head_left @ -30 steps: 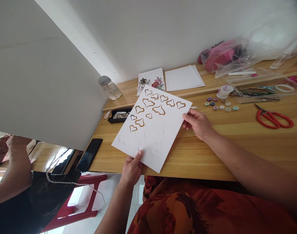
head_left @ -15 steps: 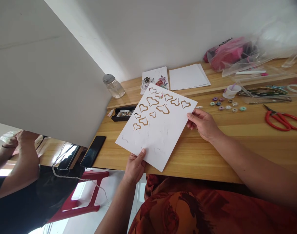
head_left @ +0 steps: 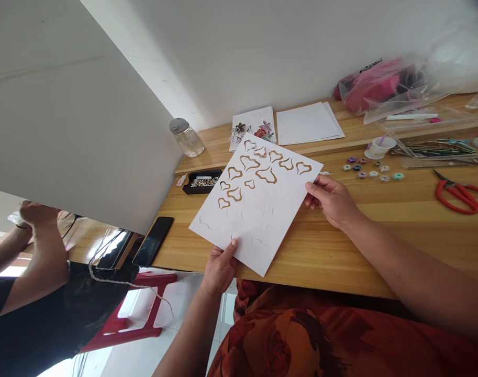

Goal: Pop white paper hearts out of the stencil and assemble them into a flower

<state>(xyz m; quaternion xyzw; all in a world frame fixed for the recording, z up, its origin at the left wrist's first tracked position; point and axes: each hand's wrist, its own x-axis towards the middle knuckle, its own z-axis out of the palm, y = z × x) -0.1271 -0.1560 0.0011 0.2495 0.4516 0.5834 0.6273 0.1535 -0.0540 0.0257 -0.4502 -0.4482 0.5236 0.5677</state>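
A white sheet of paper (head_left: 258, 209) is held up at a slant over the table's near edge. Curved shapes are cut through its upper part, and wood shows through most of them. Thin curved lines mark the lower part. My left hand (head_left: 221, 267) pinches the bottom edge, thumb on top and fingers underneath. At the right edge, my right hand (head_left: 333, 201) grips the sheet between thumb and fingers. Just behind the paper lies a white sheet with flower pieces (head_left: 258, 123), partly covered.
Beyond stand a water bottle (head_left: 187, 137), a black bead tray (head_left: 201, 181) and blank paper (head_left: 309, 124). A phone (head_left: 154, 241) lies left. Several bobbins (head_left: 362, 175), a white cup (head_left: 380, 147) and red-handled scissors (head_left: 458, 196) lie right. Another person's arms (head_left: 42, 235) show beyond the partition (head_left: 77, 120).
The whole view has shifted slightly, so things appear a little further right. Both hands keep their hold on the paper, which stays at nearly the same slant.
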